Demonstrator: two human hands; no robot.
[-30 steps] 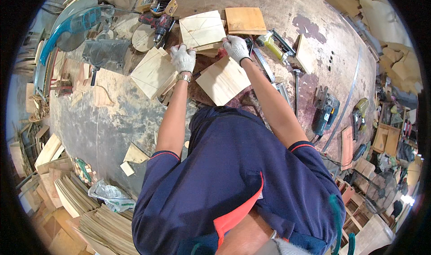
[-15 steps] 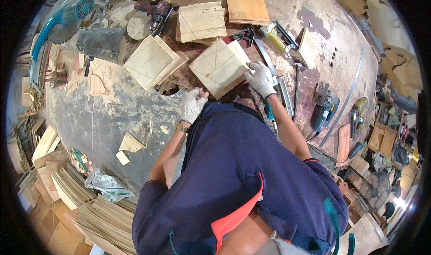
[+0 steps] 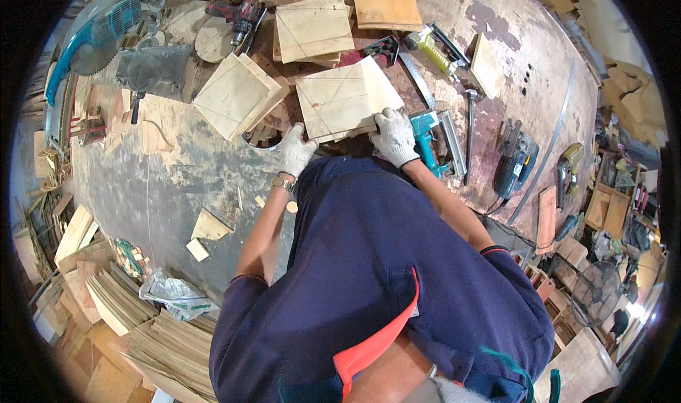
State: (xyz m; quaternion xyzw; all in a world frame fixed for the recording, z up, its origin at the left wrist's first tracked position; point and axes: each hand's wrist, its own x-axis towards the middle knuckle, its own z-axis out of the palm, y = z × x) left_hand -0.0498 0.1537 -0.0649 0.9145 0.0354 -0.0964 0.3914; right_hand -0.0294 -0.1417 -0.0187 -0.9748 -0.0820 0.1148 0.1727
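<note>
A small stack of pale wooden boards (image 3: 333, 105) with pencil lines lies at the near edge of the worktable, its top board overlapping another that shows on the right. My right hand (image 3: 394, 137), in a white knit glove, grips the stack's near right corner, fingers on top. At the near left corner my gloved left hand (image 3: 296, 152) holds the edge between thumb and fingers. Just left is another pile of marked boards (image 3: 233, 98). A teal nail gun (image 3: 425, 142) rests right of my right hand.
Beyond lie more boards (image 3: 313, 28), an orange-brown board (image 3: 386, 8) and a cordless drill (image 3: 241, 16). A yellow-green nail gun (image 3: 434, 52), a hammer (image 3: 471, 119) and a jigsaw (image 3: 516, 163) lie to the right. A teal circular saw (image 3: 92, 45) stands far left.
The stack has turned, its near edge now facing me. My right hand has moved nearer and left along it; my left hand has shifted slightly left to its corner.
</note>
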